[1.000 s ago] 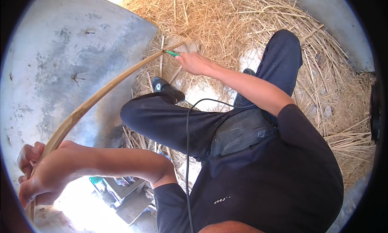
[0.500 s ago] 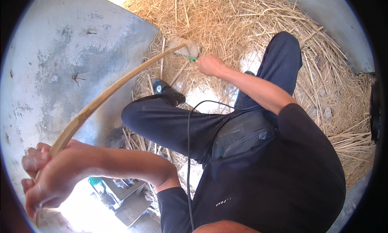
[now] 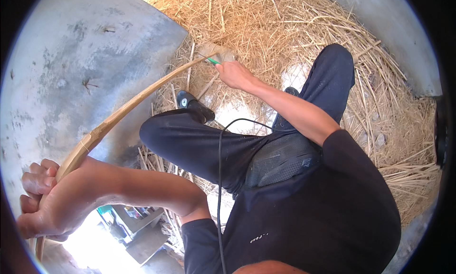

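My left hand (image 3: 57,198), at the lower left, is closed around the thick end of a long, curved, pale wooden stave (image 3: 118,115). From there the stave rises at a slant and narrows to a tip over the straw. My right hand (image 3: 235,75) is closed on a slim green-handled tool (image 3: 213,61), whose thin point meets or overlaps the stave's far tip. Its blade or working end is too small to make out. Both forearms are bare below black sleeves.
Loose straw and split strips (image 3: 247,22) cover the ground ahead. A grey, stained panel (image 3: 95,51) stands at the left. My bent, dark-trousered legs (image 3: 190,141) lie beneath the arms, with a black cable (image 3: 220,179) across my lap. Clutter (image 3: 142,226) sits at the lower left.
My right hand has moved a little left and up, bringing the green-handled tool to the stave's tip. My left hand has shifted slightly left, still gripping the stave.
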Demonstrator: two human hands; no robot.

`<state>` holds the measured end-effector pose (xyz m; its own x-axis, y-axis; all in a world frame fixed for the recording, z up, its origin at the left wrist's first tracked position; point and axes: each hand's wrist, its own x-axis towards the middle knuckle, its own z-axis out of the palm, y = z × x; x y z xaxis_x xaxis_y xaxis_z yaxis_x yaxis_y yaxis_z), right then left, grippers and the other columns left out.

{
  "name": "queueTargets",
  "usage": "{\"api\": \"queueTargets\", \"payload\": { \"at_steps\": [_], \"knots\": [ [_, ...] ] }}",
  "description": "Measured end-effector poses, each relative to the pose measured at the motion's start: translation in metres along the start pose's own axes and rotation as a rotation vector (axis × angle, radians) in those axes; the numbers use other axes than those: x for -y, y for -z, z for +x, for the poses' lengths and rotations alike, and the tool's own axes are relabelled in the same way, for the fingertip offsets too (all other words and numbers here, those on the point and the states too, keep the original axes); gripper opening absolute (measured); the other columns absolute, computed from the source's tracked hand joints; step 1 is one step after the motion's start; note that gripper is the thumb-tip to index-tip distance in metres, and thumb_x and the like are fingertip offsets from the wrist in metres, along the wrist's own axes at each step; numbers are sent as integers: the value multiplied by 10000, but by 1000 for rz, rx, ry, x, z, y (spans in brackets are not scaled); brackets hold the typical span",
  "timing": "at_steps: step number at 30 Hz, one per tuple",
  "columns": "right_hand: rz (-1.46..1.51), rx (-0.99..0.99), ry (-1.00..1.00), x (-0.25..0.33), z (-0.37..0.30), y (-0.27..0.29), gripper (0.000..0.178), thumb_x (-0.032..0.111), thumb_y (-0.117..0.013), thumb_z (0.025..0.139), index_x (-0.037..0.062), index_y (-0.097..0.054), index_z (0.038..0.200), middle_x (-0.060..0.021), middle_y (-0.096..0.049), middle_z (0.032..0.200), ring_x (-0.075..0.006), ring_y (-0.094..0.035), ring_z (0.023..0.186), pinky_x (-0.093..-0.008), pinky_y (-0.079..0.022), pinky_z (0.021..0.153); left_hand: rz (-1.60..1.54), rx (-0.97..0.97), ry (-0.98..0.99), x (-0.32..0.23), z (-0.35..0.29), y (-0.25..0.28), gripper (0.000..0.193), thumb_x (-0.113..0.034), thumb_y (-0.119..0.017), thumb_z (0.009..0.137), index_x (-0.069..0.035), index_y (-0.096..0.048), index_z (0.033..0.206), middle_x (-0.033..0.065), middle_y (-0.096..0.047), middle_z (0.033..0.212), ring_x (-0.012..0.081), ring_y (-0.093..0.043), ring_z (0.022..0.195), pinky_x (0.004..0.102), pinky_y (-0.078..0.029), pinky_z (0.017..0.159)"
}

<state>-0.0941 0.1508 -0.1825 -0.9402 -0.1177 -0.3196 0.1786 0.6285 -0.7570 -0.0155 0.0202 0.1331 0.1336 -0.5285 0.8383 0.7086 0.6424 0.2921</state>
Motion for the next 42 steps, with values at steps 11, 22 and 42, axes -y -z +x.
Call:
{"api": "queueTargets", "payload": {
  "at_steps": [11,22,42],
  "knots": [
    [-198,-139,137,-15,14,-7,369,312,-311,963,27,-507,831,-63,-455,571,-160,-446,475,-351,-412,432,-5,38,12,-1,-5,5,378,-349,-405,869,-30,-349,674,13,-205,481,77,-194,402,234,-149,410],
    [9,-314,453,11,5,-11,316,232,-303,936,9,-500,830,-69,-449,520,-179,-415,420,-383,-389,443,41,96,0,5,0,14,491,-482,-311,921,-75,-318,646,12,-209,473,82,-179,426,238,-150,422],
    [4,-70,152,6,2,-15,410,277,-261,946,-41,-518,980,-245,-604,812,-383,-607,783,-476,-484,736,25,79,13,0,-4,17,433,-379,-383,879,-117,-242,564,13,-193,451,97,-175,425,244,-135,432]
  ]
}}
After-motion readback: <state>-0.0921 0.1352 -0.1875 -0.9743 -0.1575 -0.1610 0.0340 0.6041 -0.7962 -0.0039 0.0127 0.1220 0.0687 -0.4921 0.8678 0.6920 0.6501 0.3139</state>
